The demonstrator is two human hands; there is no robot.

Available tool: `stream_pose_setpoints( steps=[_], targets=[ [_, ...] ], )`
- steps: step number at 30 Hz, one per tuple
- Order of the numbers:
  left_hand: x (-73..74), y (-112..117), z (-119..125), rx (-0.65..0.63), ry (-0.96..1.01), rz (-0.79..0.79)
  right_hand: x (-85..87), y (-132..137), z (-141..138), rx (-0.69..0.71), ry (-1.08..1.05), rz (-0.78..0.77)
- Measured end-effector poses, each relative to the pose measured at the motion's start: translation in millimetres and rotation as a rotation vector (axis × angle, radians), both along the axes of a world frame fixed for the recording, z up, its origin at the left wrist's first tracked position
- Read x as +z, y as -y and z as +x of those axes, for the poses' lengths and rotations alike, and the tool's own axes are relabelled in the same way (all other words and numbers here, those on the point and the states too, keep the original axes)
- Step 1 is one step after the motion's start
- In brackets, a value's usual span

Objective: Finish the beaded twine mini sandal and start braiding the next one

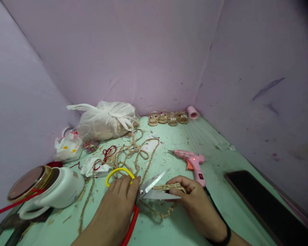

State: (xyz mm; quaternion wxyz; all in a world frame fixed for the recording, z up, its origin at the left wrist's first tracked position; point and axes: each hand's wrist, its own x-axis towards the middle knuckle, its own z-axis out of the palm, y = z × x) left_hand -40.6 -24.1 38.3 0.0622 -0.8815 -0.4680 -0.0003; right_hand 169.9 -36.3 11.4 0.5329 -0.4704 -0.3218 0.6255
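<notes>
My left hand (118, 205) is closed round scissors (155, 181) with one yellow and one red handle. The blades are spread apart, pointing right toward my other hand. My right hand (195, 201) pinches a small bundle of folded jute cord (169, 187), whose strands lie between the blades. A loop of the cord hangs below the blades and touches or nears the table. More braided jute cord (136, 150) lies in loose tangles beyond my left hand. Just past my right hand rests a pink glue gun (191, 160), its red light lit.
A knotted white plastic bag (107, 119) stands at the back left. Several small woven pieces with beads (163, 118) line the back wall beside a pink spool (193, 112). A white mug (64, 189) lies tipped at left; a black phone (267, 205) lies at right.
</notes>
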Motion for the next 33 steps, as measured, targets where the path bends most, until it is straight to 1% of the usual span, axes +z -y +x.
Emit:
stream_pose_setpoints(
  steps=[3, 5, 8, 13, 21, 24, 27, 33],
  targets=[
    [-9.9, 0, -4, -0.006, 0.038, 0.01, 2.7, 1, -2, -0.009, -0.105, -0.016],
    [-11.9, -1, -6, -0.004, 0.029, 0.003, 4.5, 1, -2, -0.011, -0.121, -0.026],
    [-9.5, -2, -4, -0.011, 0.0, 0.003, 6.9, 1, -3, -0.027, -0.148, -0.032],
    [-4.2, -1, 3, -0.011, -0.027, 0.029, 10.6, 2, -4, -0.051, -0.26, -0.022],
    [1.8, 7, 4, -0.012, 0.027, 0.011, 9.5, 6, -5, -0.027, -0.412, -0.013],
    [1.7, 6, 4, -0.022, 0.048, 0.023, 8.4, 6, -5, -0.011, -0.47, -0.004],
    [0.2, 5, 3, -0.032, 0.028, 0.055, 8.7, 7, -6, -0.012, -0.498, -0.019],
    [-6.8, 4, 2, -0.058, 0.024, 0.152, 9.0, 8, -7, -0.008, -0.541, -0.059]
  ],
)
